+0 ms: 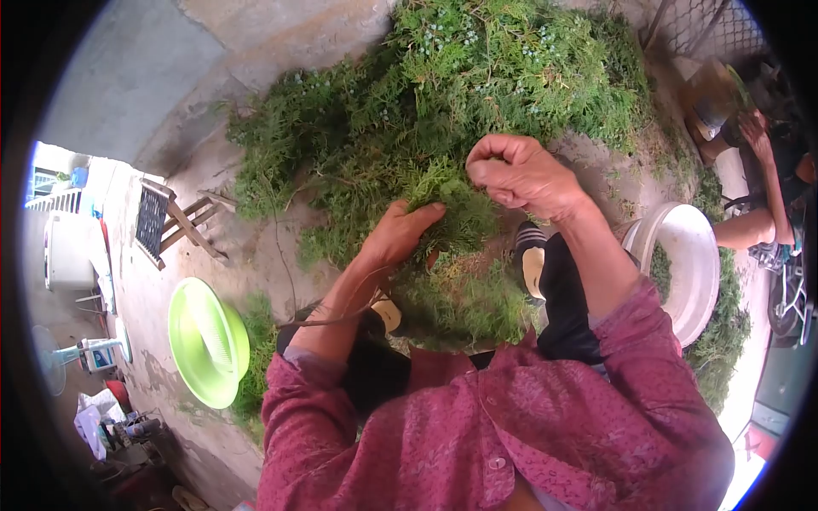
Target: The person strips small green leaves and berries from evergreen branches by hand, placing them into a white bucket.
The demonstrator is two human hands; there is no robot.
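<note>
My left hand [403, 232] is closed round a leafy evergreen branch [460, 213], its thumb lying across the green sprays. A thin brown stem [328, 322] sticks out below that wrist. Up and to the right, my right hand [524, 177] has its fingers curled into a pinch just beside the sprays. Whatever lies between those fingertips is too small or hidden to make out. Beyond both hands rises a large heap of evergreen branches [511, 77] with small pale bluish cones. Loose green clippings [464, 302] lie on the ground between my feet.
A lime-green basin [183, 345] stands at the left, below a small folding stool [183, 223]. At my right is a white bucket [692, 277] with greenery around it. Another person's arm [771, 183] shows at the far right. A concrete wall [145, 77] borders the upper left.
</note>
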